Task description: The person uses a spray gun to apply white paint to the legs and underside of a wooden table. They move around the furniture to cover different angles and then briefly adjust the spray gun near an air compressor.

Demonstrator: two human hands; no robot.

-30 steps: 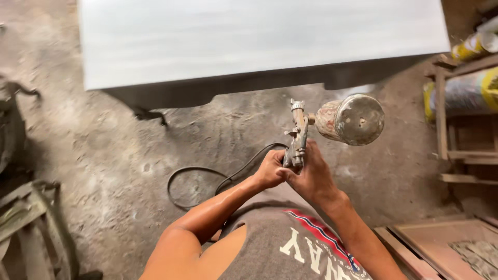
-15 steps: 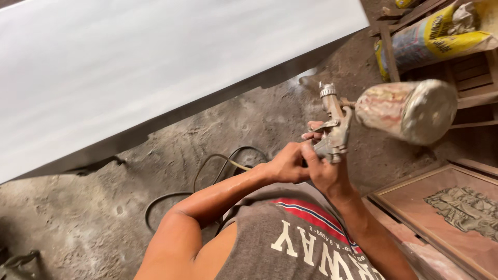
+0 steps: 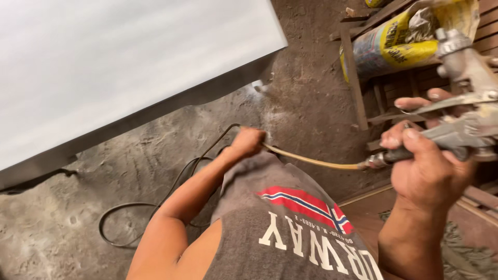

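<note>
My right hand (image 3: 428, 166) grips the handle of a paint-crusted metal spray gun (image 3: 467, 98) at the right edge, raised close to the camera; its cup is out of frame. A yellowish air hose (image 3: 311, 161) runs from the gun's base leftward to my left hand (image 3: 248, 142), which is closed around it below chest height. The hose continues as a dark loop (image 3: 155, 207) on the dirt floor. A large white painted panel (image 3: 119, 67) fills the upper left, above and left of both hands.
A wooden rack (image 3: 355, 78) at upper right holds a yellow and blue sack (image 3: 394, 44). A brown carved wooden panel (image 3: 467, 249) lies at lower right. The floor is grey packed dirt (image 3: 62, 218).
My left hand has let go of the gun and moved down along the hose. My right hand has brought the gun up and right, nearer the camera. The view has swung right.
</note>
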